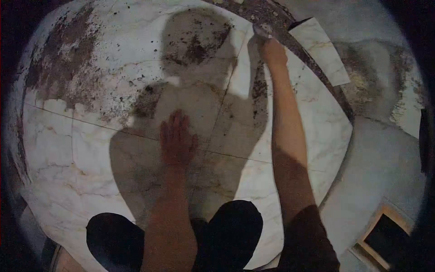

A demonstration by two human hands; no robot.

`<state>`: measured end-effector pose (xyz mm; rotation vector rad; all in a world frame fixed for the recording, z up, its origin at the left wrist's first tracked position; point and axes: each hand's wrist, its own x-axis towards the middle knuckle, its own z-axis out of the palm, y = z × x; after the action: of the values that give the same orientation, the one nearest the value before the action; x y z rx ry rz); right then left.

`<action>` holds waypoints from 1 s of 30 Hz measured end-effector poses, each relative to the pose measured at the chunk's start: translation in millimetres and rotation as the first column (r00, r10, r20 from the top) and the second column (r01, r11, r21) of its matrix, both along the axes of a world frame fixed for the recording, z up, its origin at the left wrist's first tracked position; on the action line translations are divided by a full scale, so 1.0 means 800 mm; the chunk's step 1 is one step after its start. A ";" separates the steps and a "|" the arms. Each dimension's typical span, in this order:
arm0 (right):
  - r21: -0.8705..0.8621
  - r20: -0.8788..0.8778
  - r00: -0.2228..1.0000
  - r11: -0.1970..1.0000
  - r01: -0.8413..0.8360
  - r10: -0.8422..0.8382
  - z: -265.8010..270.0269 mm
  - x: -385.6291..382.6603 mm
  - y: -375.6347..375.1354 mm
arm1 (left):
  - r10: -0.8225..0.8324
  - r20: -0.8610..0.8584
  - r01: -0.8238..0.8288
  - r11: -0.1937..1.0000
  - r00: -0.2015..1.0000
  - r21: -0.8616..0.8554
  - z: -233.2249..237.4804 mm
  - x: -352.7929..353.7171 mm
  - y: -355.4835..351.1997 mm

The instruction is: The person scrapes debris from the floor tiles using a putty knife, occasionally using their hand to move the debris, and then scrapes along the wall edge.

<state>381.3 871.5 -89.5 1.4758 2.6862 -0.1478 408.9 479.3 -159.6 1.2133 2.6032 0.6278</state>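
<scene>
My left hand (178,138) lies flat on the marble-patterned white tiles (136,181), fingers stretched and slightly spread, inside the shadow of my head and body. Far forward on the right, my right hand (275,53) is closed, its arm stretched out near the edge of the tiled surface. A small greyish thing (263,31) shows just beyond its fingers; its kind is too blurred to tell. Dark crumbly dirt (197,50) is scattered on the tiles between and ahead of my hands. Thin joint lines run between the tiles.
A thick patch of dark dirt (68,59) covers the far left tiles. Beyond the right edge, a strip of dark rubble (312,63) borders a separate tile piece (319,50). A wood-framed dark rectangle (385,235) sits at lower right. My knees (235,231) are close in front.
</scene>
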 end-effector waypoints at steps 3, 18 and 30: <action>-0.034 0.076 0.988 0.990 0.139 -0.136 0.013 0.037 -0.067 | -0.004 0.006 0.005 0.996 1.000 -0.087 0.000 -0.005 0.003; -0.014 0.117 0.993 1.000 -0.016 0.017 0.085 0.198 -0.266 | 0.017 0.071 -0.011 0.996 0.997 -0.085 0.002 -0.006 -0.001; 0.151 -0.008 0.998 0.986 -0.067 0.069 -0.034 0.177 -0.155 | -0.050 -0.013 0.048 0.994 0.999 -0.102 -0.003 -0.003 -0.001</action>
<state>522.8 747.1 -116.4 1.4221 2.8093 0.0511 406.7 478.7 -162.0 1.2511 2.5750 0.4730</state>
